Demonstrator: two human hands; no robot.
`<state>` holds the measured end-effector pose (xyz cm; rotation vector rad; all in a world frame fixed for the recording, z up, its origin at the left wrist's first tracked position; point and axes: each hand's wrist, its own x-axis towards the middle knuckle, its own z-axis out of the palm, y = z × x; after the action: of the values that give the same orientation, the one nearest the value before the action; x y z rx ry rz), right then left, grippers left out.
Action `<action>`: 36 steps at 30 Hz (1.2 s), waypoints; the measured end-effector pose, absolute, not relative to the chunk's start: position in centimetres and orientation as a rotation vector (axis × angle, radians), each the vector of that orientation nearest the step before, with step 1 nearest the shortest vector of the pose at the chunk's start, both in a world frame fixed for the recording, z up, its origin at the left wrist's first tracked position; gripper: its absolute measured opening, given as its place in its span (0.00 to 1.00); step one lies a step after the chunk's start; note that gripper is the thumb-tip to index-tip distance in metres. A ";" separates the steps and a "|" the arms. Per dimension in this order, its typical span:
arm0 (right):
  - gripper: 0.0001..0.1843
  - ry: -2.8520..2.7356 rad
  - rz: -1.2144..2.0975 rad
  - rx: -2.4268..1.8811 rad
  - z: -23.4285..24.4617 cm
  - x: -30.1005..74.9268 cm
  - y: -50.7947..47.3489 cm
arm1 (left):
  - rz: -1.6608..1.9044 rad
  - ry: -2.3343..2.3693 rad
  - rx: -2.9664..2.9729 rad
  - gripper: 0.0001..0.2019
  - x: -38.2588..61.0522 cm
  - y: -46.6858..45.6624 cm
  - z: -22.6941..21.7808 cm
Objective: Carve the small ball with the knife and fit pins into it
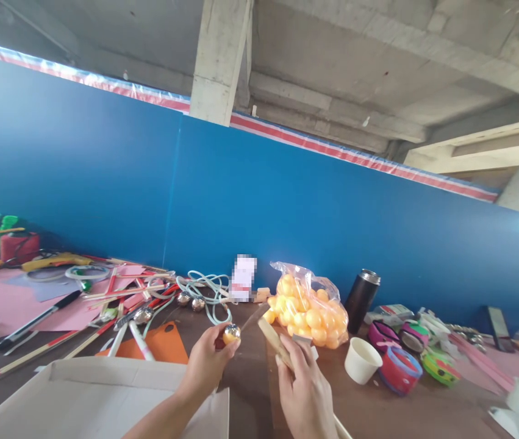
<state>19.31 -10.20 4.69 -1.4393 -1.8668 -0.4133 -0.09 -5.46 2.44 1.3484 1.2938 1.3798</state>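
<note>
My left hand (207,360) pinches a shiny metal ball (232,333) between thumb and fingers, above the dark table. The ball mirrors silver and yellow. To its right, my right hand (305,384) is closed round a pale wooden piece (274,341), whose rounded end points up and left. Part of that piece is hidden by the fingers. A pale stick (342,428) shows below the right hand; whether it joins the wooden piece I cannot tell. Behind the right hand lies a clear plastic bag of orange-yellow balls (307,311). The two hands are apart.
An open cardboard box (113,390) stands front left. Behind it are sticks, pale cords (202,283) and more metal balls (198,303). A white cup (363,361), black bottle (362,302) and colourful bands (400,370) stand right. A blue partition (259,195) closes the back.
</note>
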 end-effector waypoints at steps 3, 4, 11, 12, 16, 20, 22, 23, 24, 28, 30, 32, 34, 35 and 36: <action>0.18 -1.853 -0.307 -1.343 4.7 19.5 -10.1 | 1.384 1.257 1.293 0.23 -0.2 -5.4 2.6; 0.18 -1.872 -0.262 -1.328 4.8 19.5 -10.1 | 1.389 1.243 1.268 0.23 -0.2 -5.3 2.6; 0.17 -2.056 -0.070 -1.337 6.0 18.6 -11.2 | 1.409 1.163 1.188 0.25 -0.2 -5.0 2.3; 0.17 -2.096 -0.068 -1.355 6.1 18.5 -11.3 | 1.412 1.157 1.188 0.25 -0.2 -4.9 2.2; 0.17 -2.110 -0.029 -1.349 6.4 18.4 -11.5 | 1.419 1.145 1.181 0.25 -0.2 -4.7 2.1; 0.19 -2.042 0.021 -1.309 6.5 18.2 -11.6 | 1.402 1.160 1.172 0.25 -0.2 -4.8 2.3; 0.18 -2.085 0.014 -1.324 6.6 18.1 -11.7 | 1.393 1.182 1.193 0.26 -0.2 -4.9 2.4; 0.18 -2.107 0.007 -1.334 6.6 18.0 -11.7 | 1.392 1.187 1.196 0.26 -0.2 -4.9 2.5; 0.18 -2.115 -0.001 -1.341 6.6 18.0 -11.6 | 1.394 1.184 1.192 0.26 -0.2 -5.0 2.5; 0.19 -2.066 -0.020 -1.330 6.3 18.1 -11.4 | 1.395 1.156 1.190 0.26 -0.2 -5.1 2.6; 0.19 -2.078 -0.035 -1.331 6.3 18.1 -11.4 | 1.380 1.179 1.228 0.25 -0.2 -5.1 2.5; 0.19 -2.102 -0.068 -1.334 6.4 18.1 -11.5 | 1.375 1.198 1.244 0.25 -0.2 -5.0 2.5; 0.19 -2.092 -0.114 -1.322 6.6 18.0 -11.6 | 1.381 1.203 1.222 0.26 -0.2 -5.0 2.6; 0.19 -2.072 -0.134 -1.314 6.6 17.9 -11.7 | 1.386 1.204 1.207 0.26 -0.2 -5.0 2.6; 0.20 -2.055 -0.148 -1.311 6.6 17.9 -11.7 | 1.385 1.206 1.206 0.26 -0.2 -5.0 2.7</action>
<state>17.90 -11.69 6.65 -1.3107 -2.0551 -0.1480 -0.23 -5.04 2.69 1.2062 1.2063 1.3852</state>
